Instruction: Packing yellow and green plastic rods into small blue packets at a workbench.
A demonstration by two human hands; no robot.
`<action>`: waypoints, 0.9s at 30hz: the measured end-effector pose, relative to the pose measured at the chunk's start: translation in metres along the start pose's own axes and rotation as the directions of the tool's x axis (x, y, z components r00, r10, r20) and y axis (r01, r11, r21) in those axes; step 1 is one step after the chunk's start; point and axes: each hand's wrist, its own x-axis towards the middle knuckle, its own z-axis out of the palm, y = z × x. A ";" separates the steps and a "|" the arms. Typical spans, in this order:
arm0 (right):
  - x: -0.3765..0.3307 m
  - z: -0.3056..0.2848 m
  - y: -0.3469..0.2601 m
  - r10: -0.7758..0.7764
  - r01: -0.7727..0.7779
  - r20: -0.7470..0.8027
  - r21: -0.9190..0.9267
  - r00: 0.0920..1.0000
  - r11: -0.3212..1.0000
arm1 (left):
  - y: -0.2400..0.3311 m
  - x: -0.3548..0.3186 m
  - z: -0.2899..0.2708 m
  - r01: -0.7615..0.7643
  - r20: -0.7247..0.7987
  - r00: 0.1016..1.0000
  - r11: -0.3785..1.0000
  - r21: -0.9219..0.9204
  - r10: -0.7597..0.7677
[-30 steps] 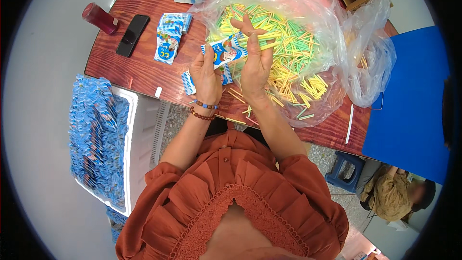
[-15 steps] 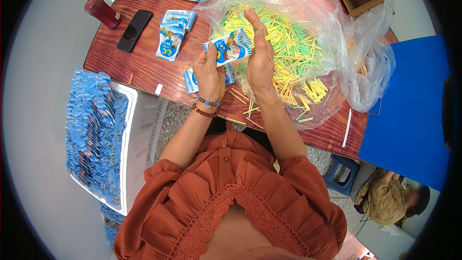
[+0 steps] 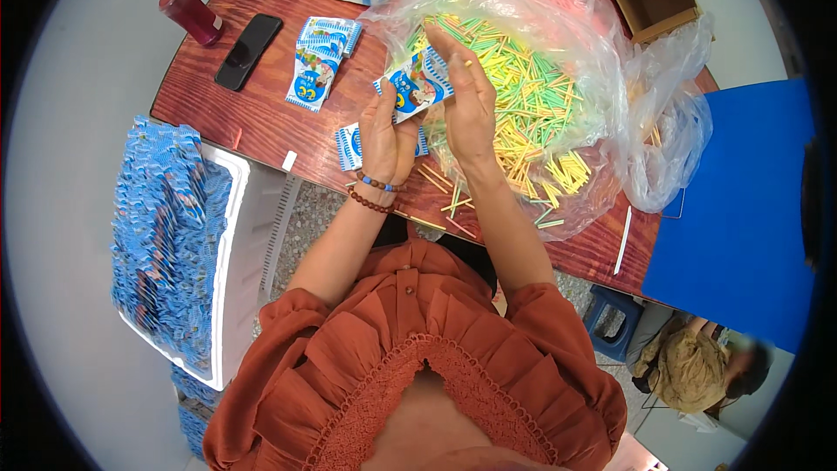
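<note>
- The left hand is gripping a small blue-and-white sachet from below, its fingers curling around the packet's lower edge.
- The right hand is pressing flat against the sachet's right side, fingers straight and together, so the packet is sitting pinched between both hands above the wooden table.
- A thin yellow stick seems to be lying against the right fingers, though the view is too small to be sure.
- Just behind the hands, a clear plastic bag is lying open, holding a heap of yellow and green sticks; a few are spilling onto the table near the wrists.
- Another sachet is resting on the table just left of the left hand.
- More sachets are lying farther left, near a black phone and a red bottle.
- A white crate stacked with blue packets is standing beside the table's left edge.
</note>
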 end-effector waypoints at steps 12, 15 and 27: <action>0.007 -0.029 -0.008 -0.073 0.063 -0.054 -0.163 0.996 0.985 | -0.011 0.006 0.005 0.073 -0.008 0.997 0.997 -0.017 -0.073; 0.008 -0.031 -0.004 -0.051 0.046 -0.048 -0.107 0.998 0.993 | -0.013 0.006 0.006 0.073 0.002 0.997 0.997 -0.026 -0.073; 0.011 -0.013 0.009 0.075 -0.014 0.080 -0.586 0.994 0.810 | 0.005 0.015 -0.019 0.051 0.053 0.998 0.986 -0.159 -0.043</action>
